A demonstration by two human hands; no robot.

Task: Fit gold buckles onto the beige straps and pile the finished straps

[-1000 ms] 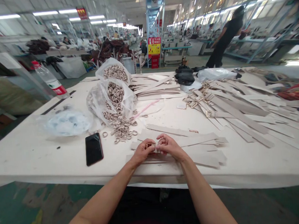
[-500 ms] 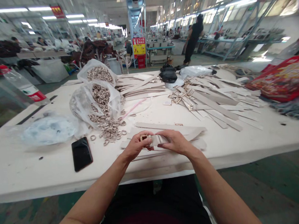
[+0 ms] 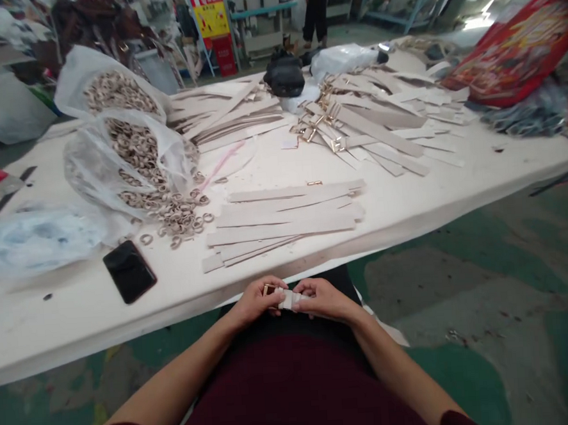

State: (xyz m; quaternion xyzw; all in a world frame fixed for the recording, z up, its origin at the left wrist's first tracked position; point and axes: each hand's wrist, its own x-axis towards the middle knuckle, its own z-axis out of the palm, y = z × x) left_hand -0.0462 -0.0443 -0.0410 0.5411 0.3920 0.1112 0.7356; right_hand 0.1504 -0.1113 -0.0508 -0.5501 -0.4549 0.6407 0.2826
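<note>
Between my hands, close to my body and just off the table's front edge, is a pale beige strap (image 3: pixel 287 299) with a gold buckle (image 3: pixel 268 290) at its left end. My left hand (image 3: pixel 259 300) is closed on the buckle end. My right hand (image 3: pixel 324 300) pinches the strap to the right of it. Beyond them, several flat beige strips (image 3: pixel 284 219) lie side by side on the table (image 3: pixel 183 295), with a small gold piece (image 3: pixel 314 183) behind them. Small beige loops (image 3: pixel 181 212) spill from a clear plastic bag (image 3: pixel 83 160) on the left.
A black phone (image 3: pixel 130 271) lies at the left, near a clear bag with bluish contents (image 3: pixel 40 237). Buckled straps (image 3: pixel 379 123) are heaped at the back right, beside a red package (image 3: pixel 515 51). A black bundle (image 3: pixel 284 75) sits at the back. A person (image 3: pixel 316 8) stands beyond.
Both hands have drawn back toward my body with the strap, from over the strips to beyond the table's front edge. The view has tilted down and shifted, and the strips now show fully.
</note>
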